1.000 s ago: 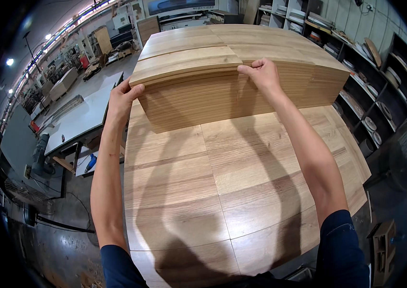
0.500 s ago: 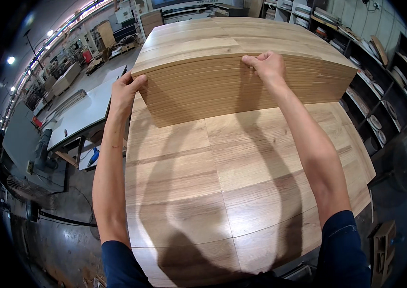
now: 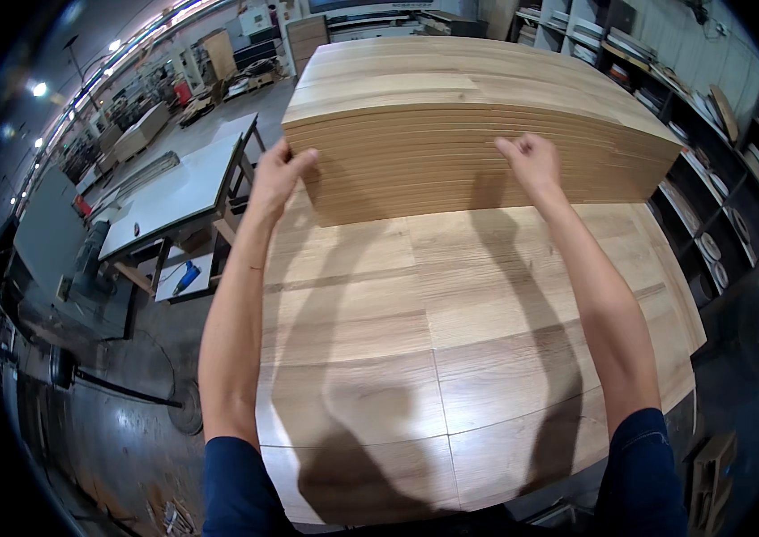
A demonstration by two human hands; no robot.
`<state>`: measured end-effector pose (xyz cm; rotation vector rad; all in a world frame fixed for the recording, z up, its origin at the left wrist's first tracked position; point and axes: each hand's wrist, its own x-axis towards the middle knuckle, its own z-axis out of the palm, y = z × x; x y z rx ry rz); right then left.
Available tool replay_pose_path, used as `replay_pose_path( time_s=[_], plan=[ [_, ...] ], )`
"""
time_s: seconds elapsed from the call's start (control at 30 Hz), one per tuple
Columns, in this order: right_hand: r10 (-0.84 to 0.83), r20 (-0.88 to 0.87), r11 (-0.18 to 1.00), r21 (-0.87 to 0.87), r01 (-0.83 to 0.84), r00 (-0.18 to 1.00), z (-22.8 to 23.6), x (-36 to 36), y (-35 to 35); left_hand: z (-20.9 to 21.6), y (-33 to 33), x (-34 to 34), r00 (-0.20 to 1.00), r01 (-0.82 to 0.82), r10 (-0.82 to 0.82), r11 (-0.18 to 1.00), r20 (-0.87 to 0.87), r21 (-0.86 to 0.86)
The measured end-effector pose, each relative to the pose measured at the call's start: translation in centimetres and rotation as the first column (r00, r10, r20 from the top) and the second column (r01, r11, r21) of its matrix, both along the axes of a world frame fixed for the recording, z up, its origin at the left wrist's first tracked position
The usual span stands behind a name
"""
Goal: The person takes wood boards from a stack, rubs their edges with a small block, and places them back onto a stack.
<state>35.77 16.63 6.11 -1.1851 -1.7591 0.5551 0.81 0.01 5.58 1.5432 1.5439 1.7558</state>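
A thick stack of wood-grain boards (image 3: 433, 166) has its many thin brown edges facing me. It rests on the far part of a lower wood-grain board surface (image 3: 352, 331), which is crossed by seams. My left hand (image 3: 283, 177) is by the stack's near left corner, its thumb and forefinger apart and nothing seen between them. In front of the edge face, right of the middle, my right hand (image 3: 533, 166) has curled fingers and its thumb pointing left. It appears empty and a little off the boards. Both arms reach forward, casting long shadows.
On the left stands a white-topped table (image 3: 173, 192), with a blue power drill (image 3: 188, 277) on its lower shelf. Dark shelving (image 3: 711, 179) with rolls of edging lines the right. A stand with a round base (image 3: 187, 407) is on the floor at left.
My right hand has left the stack's top front edge and dropped slightly in front of its face. My left hand has loosened from the corner. The whole view has shifted a little.
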Motion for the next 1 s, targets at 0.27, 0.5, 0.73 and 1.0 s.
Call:
replay_pose_path(
  time_s=[0.27, 0.5, 0.73, 1.0],
  plan=[
    [0.190, -0.170, 0.928, -0.291, -0.233, 0.967, -4.8, 11.8, -10.4, -11.9, -2.4, 0.7, 0.996, 0.081, -0.074, 0.974, 0.042, -0.210],
    [-0.351, -0.133, 0.929, -0.170, 0.328, 0.927, -9.5, 31.8, -26.4, -12.1, -1.1, 1.1, 0.977, 0.142, -0.120, 0.982, 0.173, -0.121],
    [-0.710, -0.302, 0.701, -0.216, 0.680, 0.636, -16.1, 42.3, -44.3, -9.0, -3.6, 4.6, 0.988, -0.035, 0.060, 0.984, 0.141, -0.173],
    [-0.799, -0.395, 0.582, -0.319, 0.748, 0.453, -18.1, 42.9, -61.9, -5.2, -5.9, 11.5, 0.934, -0.229, 0.287, 0.938, -0.214, 0.260]
  ],
)
